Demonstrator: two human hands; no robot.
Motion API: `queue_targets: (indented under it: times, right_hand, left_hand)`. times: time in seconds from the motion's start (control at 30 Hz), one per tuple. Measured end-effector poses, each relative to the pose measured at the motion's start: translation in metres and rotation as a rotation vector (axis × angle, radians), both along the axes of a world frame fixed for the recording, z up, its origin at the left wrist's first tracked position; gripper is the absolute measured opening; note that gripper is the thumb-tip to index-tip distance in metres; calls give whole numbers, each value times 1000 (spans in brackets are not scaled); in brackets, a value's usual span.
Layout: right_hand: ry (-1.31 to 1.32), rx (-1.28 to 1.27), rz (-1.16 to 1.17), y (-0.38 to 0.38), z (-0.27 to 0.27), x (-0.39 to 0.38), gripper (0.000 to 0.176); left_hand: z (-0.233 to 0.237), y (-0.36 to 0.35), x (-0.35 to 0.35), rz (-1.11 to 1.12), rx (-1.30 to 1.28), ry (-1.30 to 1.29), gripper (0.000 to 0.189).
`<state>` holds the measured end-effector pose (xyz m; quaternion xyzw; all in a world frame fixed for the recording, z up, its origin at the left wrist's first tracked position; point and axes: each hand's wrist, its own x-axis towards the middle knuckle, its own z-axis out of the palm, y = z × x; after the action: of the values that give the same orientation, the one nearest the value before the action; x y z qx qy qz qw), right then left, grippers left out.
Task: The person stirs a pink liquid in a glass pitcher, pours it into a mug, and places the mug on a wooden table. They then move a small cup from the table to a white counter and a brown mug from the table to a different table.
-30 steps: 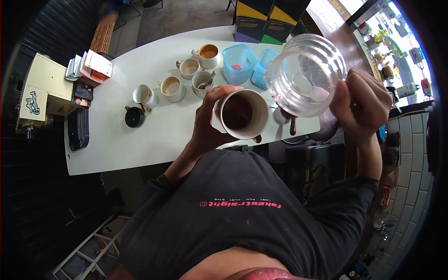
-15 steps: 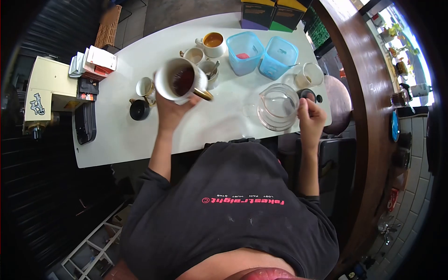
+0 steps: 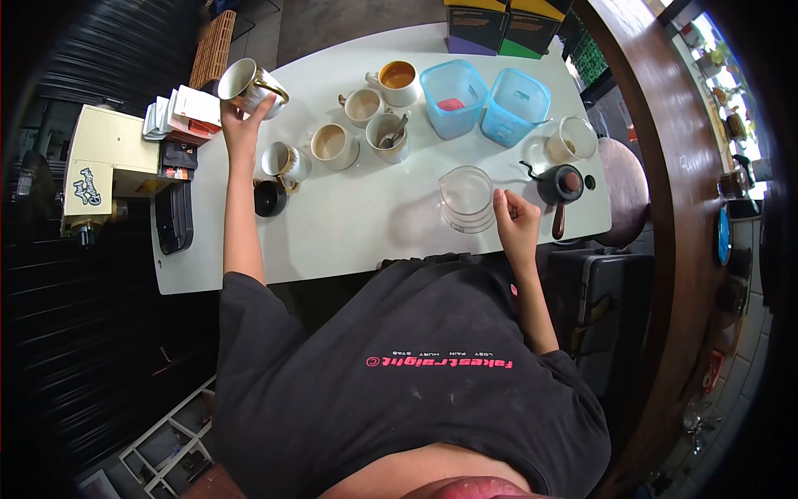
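Observation:
My left hand [image 3: 243, 116] is raised at the table's far left, closed around a tilted white mug [image 3: 238, 78] with a gold handle. My right hand [image 3: 517, 219] grips the side of a clear glass jug [image 3: 465, 200] low over the front of the table; its fingers hide the handle. Between my hands are a mug of light brown liquid [image 3: 330, 145], a mug with a spoon [image 3: 382, 148], a smaller cup [image 3: 363, 106] and an orange-brown-lined mug [image 3: 399, 80]. Below my left hand stand a white-and-gold cup [image 3: 283, 163] and a small black cup [image 3: 268, 200].
Two blue plastic tubs [image 3: 453, 104] and a glass tumbler [image 3: 570, 140] stand at the back right. A black kettle with a wooden handle [image 3: 559, 185] sits right of my hand. Dark boxes [image 3: 499, 29] are behind. A cream machine [image 3: 112, 141] and paper packets [image 3: 179, 112] border the left side.
My left hand has carried the mug left and away from me, tipping it, which uncovers the mug of light brown liquid. My right hand and the jug have shifted slightly left, revealing the kettle.

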<state>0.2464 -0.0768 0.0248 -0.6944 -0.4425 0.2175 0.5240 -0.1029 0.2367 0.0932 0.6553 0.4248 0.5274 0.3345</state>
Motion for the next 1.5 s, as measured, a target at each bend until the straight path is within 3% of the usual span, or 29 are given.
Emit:
queue_targets:
  times: [0.37,0.43,0.77,1.5]
  right_hand:
    - [40,-20,23,10,-26,-4,39]
    - [53,-7,20,10,-28,-3,39]
    - [47,-24,-9,15,-38,-1,39]
    - [66,36,-24,13,-56,3,36]
  left_hand:
    - [-63,81,-33,58,-85,109,71]
    - [-71,87,-35,67,-195,170,70]
    - [-112,106,-50,89,-238,234,72]
    - [-129,107,-50,92,-317,217,84]
